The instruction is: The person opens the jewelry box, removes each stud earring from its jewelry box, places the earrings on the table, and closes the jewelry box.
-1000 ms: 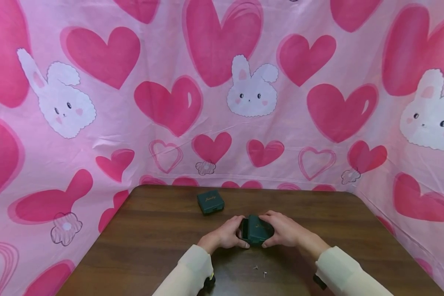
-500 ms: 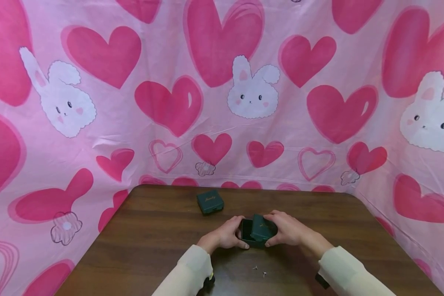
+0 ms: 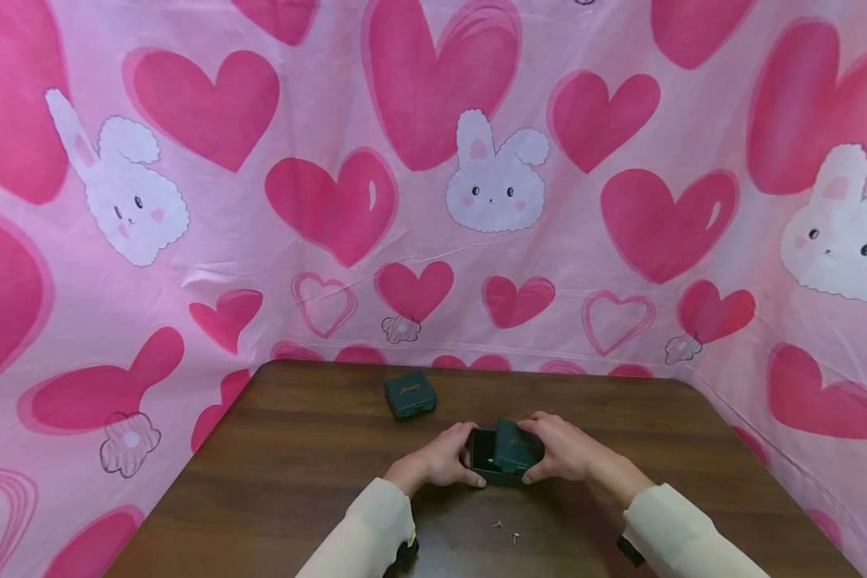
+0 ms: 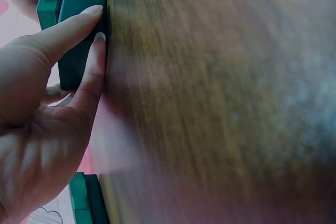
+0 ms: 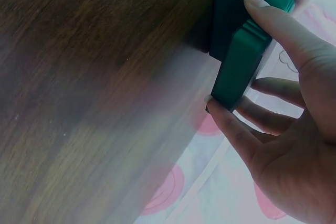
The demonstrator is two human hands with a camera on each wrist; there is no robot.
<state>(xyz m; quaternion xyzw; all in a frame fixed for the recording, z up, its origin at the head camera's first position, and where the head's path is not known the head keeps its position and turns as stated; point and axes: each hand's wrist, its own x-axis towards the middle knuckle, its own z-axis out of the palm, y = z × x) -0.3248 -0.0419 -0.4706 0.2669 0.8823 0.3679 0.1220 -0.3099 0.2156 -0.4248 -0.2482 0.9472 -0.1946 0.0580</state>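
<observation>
A small dark green jewelry box sits between my hands, its lid shifted and tilted to the right over the box base (image 3: 483, 446). Thumb and fingers of my left hand (image 3: 442, 457) grip the left side of the base. My right hand (image 3: 562, 449) holds the lid (image 3: 514, 445), which has faint gold lettering. In the right wrist view, the lid (image 5: 236, 69) hangs past the base (image 5: 226, 19) at an angle, my thumb touching the base's side. A tiny shiny thing (image 3: 490, 461) shows in the dark interior. My right fingers hide the lid's far end.
Another green box (image 3: 410, 395), closed and gold-lettered, stands behind and left of my hands. Two tiny silvery pieces, a back piece (image 3: 497, 524) and a front piece (image 3: 516, 537), lie nearer me on the brown wooden table (image 3: 296, 482). Pink heart-patterned cloth surrounds the table's back and sides.
My right hand has moved slightly right with the lid, tilting it and uncovering more of the base's interior. The left hand has stayed on the base. The tiny shiny thing inside has come into view.
</observation>
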